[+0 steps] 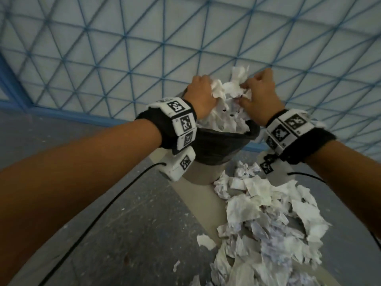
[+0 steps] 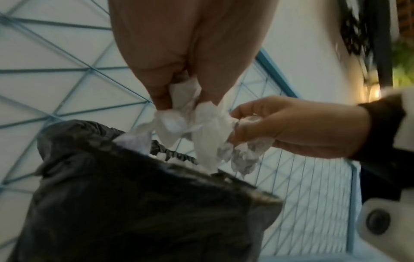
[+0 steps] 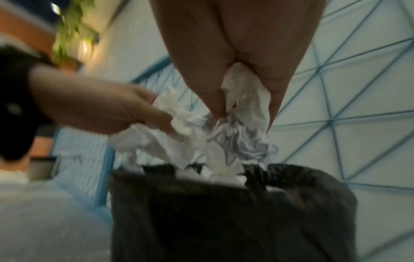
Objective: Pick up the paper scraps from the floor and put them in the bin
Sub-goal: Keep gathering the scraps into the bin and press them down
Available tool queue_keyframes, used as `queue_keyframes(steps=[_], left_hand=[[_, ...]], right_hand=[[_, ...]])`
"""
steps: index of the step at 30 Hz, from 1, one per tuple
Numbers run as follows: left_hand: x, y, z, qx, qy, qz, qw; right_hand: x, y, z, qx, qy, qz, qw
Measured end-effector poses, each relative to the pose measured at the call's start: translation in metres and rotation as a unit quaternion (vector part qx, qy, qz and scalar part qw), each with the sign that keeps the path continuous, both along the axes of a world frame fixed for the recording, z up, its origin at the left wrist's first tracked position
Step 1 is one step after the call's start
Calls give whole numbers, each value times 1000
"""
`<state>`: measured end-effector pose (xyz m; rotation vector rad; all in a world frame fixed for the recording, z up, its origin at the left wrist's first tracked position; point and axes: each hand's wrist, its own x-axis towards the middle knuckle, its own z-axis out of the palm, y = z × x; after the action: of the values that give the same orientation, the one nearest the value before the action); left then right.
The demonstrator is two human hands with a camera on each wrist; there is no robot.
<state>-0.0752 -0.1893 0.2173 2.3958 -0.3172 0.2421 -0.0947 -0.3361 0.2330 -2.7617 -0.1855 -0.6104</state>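
A bin with a black liner stands on the floor in front of me, heaped with white paper. Both hands hover just above its mouth. My left hand grips a bunch of crumpled paper scraps from the left, and my right hand pinches the same bunch from the right. In the left wrist view the left hand clamps white scraps above the liner. In the right wrist view the right hand holds scraps over the liner. A large pile of torn paper lies on the floor at the right.
A white wall with a blue triangular lattice rises right behind the bin. The grey speckled floor spreads to the left, with a stray scrap on it. Black cables trail from my wrist cameras.
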Motion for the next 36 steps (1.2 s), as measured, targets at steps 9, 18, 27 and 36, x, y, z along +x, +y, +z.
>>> queue_keyframes(steps=[9,18,27,36], left_hand=[[20,7,-11,230,136,-123,956],[6,25,-13,128,42,-82,987],[-5,4,-16,268,126,-137,945],[-42,33,-34,86,-97,-106,986]], right_hand=[[19,13,-28,97,303,-16,948],[10,7,-14,-121,206,-46,970],[16,30,-29,-87,346,25,934],[-40,-5,-38,130,4,90,987]])
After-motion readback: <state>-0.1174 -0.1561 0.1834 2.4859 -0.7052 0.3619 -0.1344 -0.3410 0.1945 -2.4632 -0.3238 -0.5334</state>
